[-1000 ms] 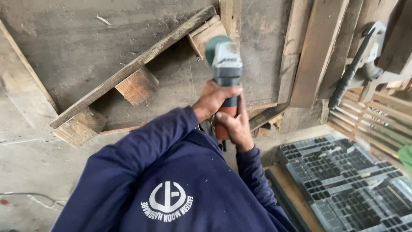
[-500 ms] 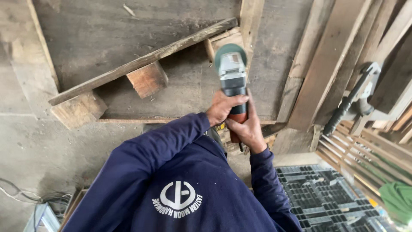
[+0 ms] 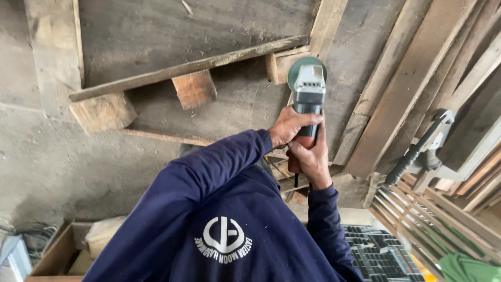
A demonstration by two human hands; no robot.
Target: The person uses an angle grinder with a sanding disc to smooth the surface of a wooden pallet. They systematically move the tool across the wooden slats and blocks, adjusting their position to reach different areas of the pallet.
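**A:** so what've you actually got in your hands there?

**B:** You've got both on the angle grinder (image 3: 307, 99). Your left hand (image 3: 288, 127) is wrapped around the body just below the grey head, fingers fully closed on it. Your right hand (image 3: 312, 159) is clamped shut around the red rear grip, right beneath the left one, the two hands touching.

**A:** and where's the grinder sitting?

**B:** You're holding it out in front of you, disc end away from your body. The green guard is right up by a wooden block (image 3: 282, 65) on the wooden pallet (image 3: 188, 68), where that block meets a long slat. Can't tell whether the disc is touching the wood or just beside it.

**A:** anything else around you?

**B:** Boards (image 3: 396, 83) leaning to your right, a metal tool with a black handle (image 3: 422, 149) past them, a dark plastic pallet (image 3: 378, 256) down low right, and a cardboard box (image 3: 57, 253) at lower left on the concrete.
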